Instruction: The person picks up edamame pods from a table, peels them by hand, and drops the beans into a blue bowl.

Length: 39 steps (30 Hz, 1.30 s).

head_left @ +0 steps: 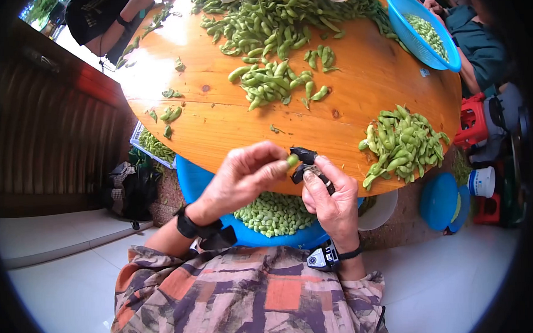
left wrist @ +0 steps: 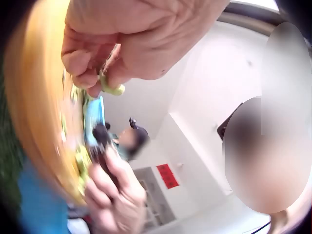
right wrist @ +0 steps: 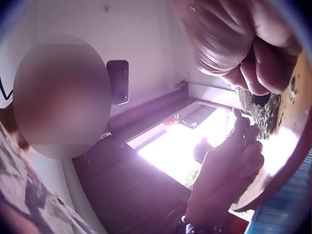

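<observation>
Over the near edge of the wooden table, my left hand pinches a small green soybean pod between thumb and fingertips. The pod's pale end sticks out below the fingers in the left wrist view. Close beside it, my right hand grips a small black two-pronged tool, its prongs spread towards the pod; I cannot tell its exact kind. Below both hands, a blue basin holds shelled soybeans. To the right of the hands lies a pile of pods.
A large heap of pods covers the far side, with a smaller heap nearer. A blue basket of beans stands at the far right by another person. Blue tubs and a red stool are on the right.
</observation>
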Each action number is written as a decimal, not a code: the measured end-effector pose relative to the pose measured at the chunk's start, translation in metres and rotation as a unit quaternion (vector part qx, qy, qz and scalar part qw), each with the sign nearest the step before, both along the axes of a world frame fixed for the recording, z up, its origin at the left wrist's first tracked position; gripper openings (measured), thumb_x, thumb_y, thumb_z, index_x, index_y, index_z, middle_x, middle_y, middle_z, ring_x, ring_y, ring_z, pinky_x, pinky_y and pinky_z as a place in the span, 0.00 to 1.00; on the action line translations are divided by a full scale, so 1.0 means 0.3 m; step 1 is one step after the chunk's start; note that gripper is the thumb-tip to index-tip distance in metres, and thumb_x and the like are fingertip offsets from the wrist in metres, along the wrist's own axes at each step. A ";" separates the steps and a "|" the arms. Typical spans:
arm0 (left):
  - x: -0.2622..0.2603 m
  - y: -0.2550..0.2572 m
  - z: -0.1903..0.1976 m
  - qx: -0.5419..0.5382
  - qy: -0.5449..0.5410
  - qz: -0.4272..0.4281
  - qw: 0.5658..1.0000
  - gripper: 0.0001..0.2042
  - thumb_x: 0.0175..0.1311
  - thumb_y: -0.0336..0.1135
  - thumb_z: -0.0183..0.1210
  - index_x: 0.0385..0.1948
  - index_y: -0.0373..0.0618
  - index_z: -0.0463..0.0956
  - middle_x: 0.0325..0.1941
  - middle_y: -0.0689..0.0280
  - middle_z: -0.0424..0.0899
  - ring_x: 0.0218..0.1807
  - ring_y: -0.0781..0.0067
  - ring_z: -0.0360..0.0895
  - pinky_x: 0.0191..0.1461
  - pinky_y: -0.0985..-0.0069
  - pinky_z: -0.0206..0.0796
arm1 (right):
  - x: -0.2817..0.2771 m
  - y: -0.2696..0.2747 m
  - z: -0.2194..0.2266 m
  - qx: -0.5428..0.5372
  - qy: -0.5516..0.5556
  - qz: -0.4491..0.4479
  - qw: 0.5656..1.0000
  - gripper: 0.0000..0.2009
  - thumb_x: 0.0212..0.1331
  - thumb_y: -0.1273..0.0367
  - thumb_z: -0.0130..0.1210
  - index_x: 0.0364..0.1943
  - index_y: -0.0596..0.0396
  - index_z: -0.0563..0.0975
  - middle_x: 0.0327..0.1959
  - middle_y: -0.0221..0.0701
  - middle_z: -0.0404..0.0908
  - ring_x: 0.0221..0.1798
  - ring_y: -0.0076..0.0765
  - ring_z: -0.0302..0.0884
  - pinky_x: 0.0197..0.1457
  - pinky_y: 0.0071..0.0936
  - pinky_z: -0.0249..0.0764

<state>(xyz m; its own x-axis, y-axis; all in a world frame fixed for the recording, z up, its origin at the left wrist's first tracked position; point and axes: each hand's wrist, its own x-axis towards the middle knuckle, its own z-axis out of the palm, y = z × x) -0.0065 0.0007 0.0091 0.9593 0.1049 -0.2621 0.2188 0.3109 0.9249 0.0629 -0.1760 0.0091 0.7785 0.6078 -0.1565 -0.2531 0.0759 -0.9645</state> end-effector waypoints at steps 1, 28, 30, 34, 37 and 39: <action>0.005 -0.031 -0.028 -0.025 -0.013 0.006 1.000 0.07 0.70 0.33 0.58 0.44 0.42 0.78 0.32 0.76 0.79 0.34 0.90 0.74 0.35 0.89 0.66 | 0.000 -0.002 0.002 -0.001 0.001 -0.002 1.000 0.13 0.65 0.76 0.52 0.53 0.65 0.77 0.32 0.21 0.70 0.23 0.11 0.65 0.23 0.13 0.60; 0.011 -0.014 0.040 0.310 -0.088 -0.163 0.933 0.08 0.68 0.34 0.59 0.39 0.38 0.74 0.22 0.69 0.76 0.25 0.78 0.72 0.28 0.77 0.63 | -0.023 -0.051 0.052 -0.109 -0.352 0.014 0.929 0.11 0.52 0.83 0.55 0.40 0.63 0.77 0.31 0.39 0.73 0.30 0.41 0.76 0.33 0.29 0.72; -0.001 0.008 0.060 0.384 -0.124 -0.203 0.892 0.08 0.67 0.28 0.58 0.43 0.37 0.74 0.24 0.66 0.77 0.27 0.77 0.75 0.31 0.76 0.67 | -0.031 -0.054 0.046 -0.121 -0.386 0.016 0.915 0.12 0.51 0.83 0.56 0.41 0.63 0.78 0.34 0.39 0.74 0.31 0.42 0.77 0.33 0.32 0.74; -0.040 -0.010 0.006 0.137 -0.066 -0.176 0.973 0.16 0.63 0.20 0.54 0.53 0.37 0.71 0.37 0.63 0.79 0.40 0.76 0.78 0.44 0.76 0.71 | -0.044 -0.047 0.021 -0.110 -0.526 0.069 0.841 0.16 0.47 0.82 0.59 0.44 0.63 0.76 0.40 0.40 0.73 0.31 0.45 0.78 0.31 0.36 0.77; -0.051 -0.025 -0.015 0.176 -0.071 -0.188 0.964 0.17 0.61 0.18 0.54 0.52 0.37 0.71 0.41 0.60 0.80 0.44 0.71 0.79 0.48 0.75 0.71 | -0.050 -0.045 -0.009 -0.091 -0.547 0.080 0.828 0.16 0.46 0.82 0.60 0.42 0.63 0.77 0.38 0.40 0.73 0.31 0.46 0.79 0.31 0.36 0.77; -0.061 -0.022 0.008 0.302 -0.108 -0.228 0.919 0.25 0.58 0.18 0.58 0.59 0.42 0.67 0.48 0.54 0.81 0.45 0.59 0.82 0.48 0.69 0.73 | -0.035 -0.081 0.014 -0.083 -0.500 0.056 0.860 0.14 0.47 0.83 0.58 0.40 0.62 0.77 0.34 0.41 0.74 0.30 0.45 0.78 0.30 0.35 0.75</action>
